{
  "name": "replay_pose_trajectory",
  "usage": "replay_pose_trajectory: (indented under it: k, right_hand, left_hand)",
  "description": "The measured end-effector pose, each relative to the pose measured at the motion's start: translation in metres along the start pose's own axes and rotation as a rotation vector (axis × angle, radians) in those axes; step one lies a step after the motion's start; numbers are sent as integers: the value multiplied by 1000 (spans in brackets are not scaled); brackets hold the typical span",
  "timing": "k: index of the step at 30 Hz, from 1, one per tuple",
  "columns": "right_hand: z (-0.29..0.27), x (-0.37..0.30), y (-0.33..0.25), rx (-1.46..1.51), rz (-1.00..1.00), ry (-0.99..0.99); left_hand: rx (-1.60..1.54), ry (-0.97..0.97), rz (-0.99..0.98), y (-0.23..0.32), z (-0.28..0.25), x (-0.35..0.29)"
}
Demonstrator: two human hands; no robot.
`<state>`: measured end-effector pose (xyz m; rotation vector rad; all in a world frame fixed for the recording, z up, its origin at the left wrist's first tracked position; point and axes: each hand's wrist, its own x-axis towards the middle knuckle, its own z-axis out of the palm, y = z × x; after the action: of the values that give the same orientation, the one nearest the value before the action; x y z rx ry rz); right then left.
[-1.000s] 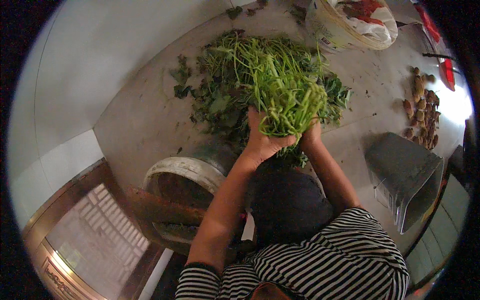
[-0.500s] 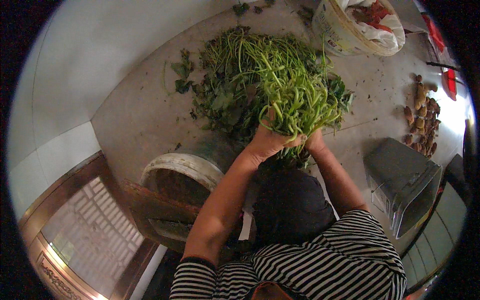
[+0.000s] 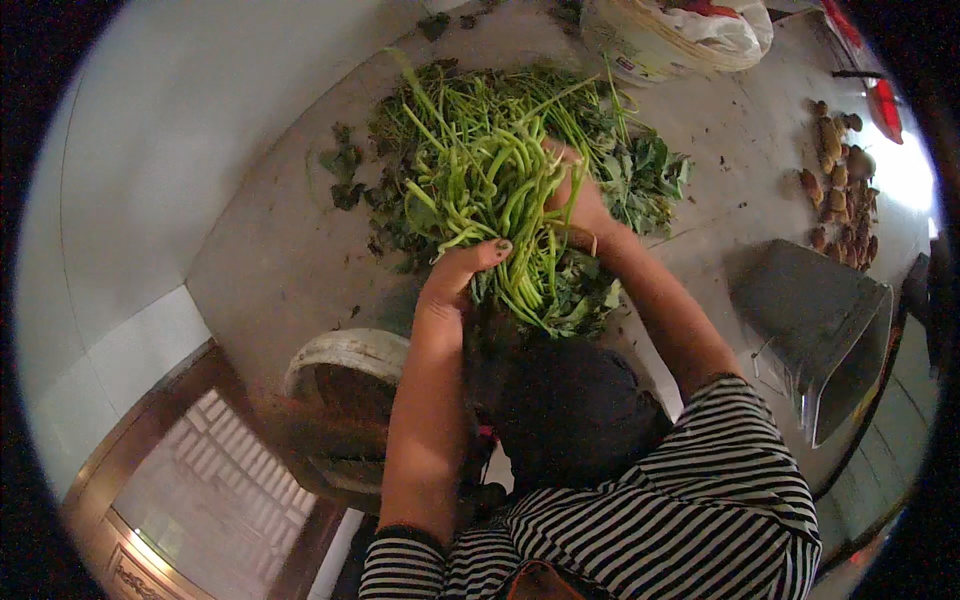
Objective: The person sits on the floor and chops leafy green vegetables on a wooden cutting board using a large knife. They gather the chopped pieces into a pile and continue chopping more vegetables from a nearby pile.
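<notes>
A thick bundle of long green stems (image 3: pixel 500 195) with leaves at its near end is in front of me, over a larger heap of leafy greens (image 3: pixel 640 170) on the floor. My left hand (image 3: pixel 462 268) is closed round the bundle's near left side, its thumb lying across the stems and the other fingers hidden beneath. Farther out, my right hand (image 3: pixel 580 200) grips the bundle's right side, slightly blurred, with some stems crossing it and most fingers out of sight. A few stems stick up and away at the far left of the bundle.
A white bucket (image 3: pixel 625 40) with a plastic bag stands at the far right. Brownish tubers (image 3: pixel 835 185) lie to the right, beyond a grey open-ended bin (image 3: pixel 810 310). Near my left forearm is a pale round tub (image 3: pixel 350 345). Loose leaves (image 3: pixel 343 165) lie left of the heap.
The bundle has swung left and tilted. My left hand has moved left and slightly away from me; my right hand has moved farther out and left along the stems.
</notes>
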<state>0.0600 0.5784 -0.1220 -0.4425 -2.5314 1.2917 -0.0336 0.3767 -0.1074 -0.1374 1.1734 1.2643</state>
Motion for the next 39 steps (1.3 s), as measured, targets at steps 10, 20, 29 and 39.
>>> replay_pose_trajectory:
  k: [10,20,29,39]
  right_hand:
    - [90,6,118,-1231,-451,-184]
    - [70,1,72,-988,-155,-576]
    - [24,22,85,-523,-88,-856]
    - [-124,-14,-263,277,-423,-443]
  left_hand:
    - [-403,6,488,38,8,-106]
    - [-479,-582,1084,102,35,-248]
    - [-184,-614,1102,65,74,-374]
    - [-28,-749,1027,-17,137,-417]
